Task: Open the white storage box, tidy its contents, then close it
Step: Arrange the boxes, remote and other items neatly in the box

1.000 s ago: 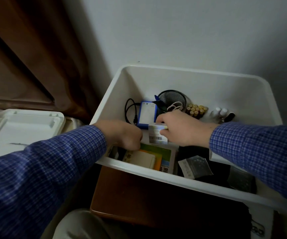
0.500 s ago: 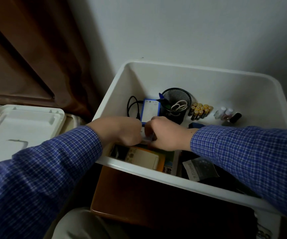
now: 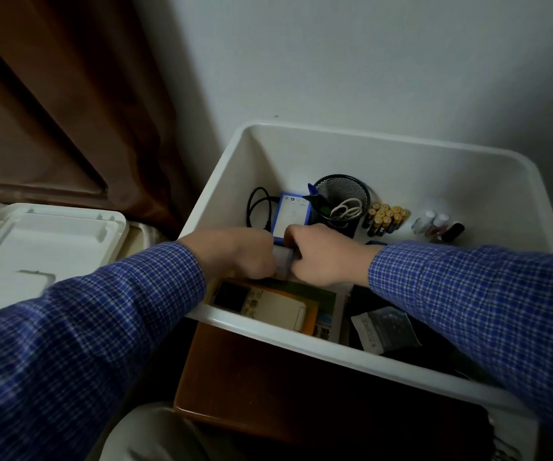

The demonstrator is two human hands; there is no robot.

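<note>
the white storage box [image 3: 384,154] stands open against the wall, its lid [image 3: 35,247] lying flat to the left. both hands reach inside: the left hand [image 3: 235,254] and right hand [image 3: 321,254] each have their grip curled on a small pale packet [image 3: 283,261] held between them, though what it is i cannot tell. behind them sit a mesh cup [image 3: 341,197], batteries [image 3: 386,217] and a blue device [image 3: 291,214].

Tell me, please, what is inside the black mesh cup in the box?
In the black mesh cup I see scissors with white handles and something blue at its left rim. The blades and anything deeper are hidden.
</note>
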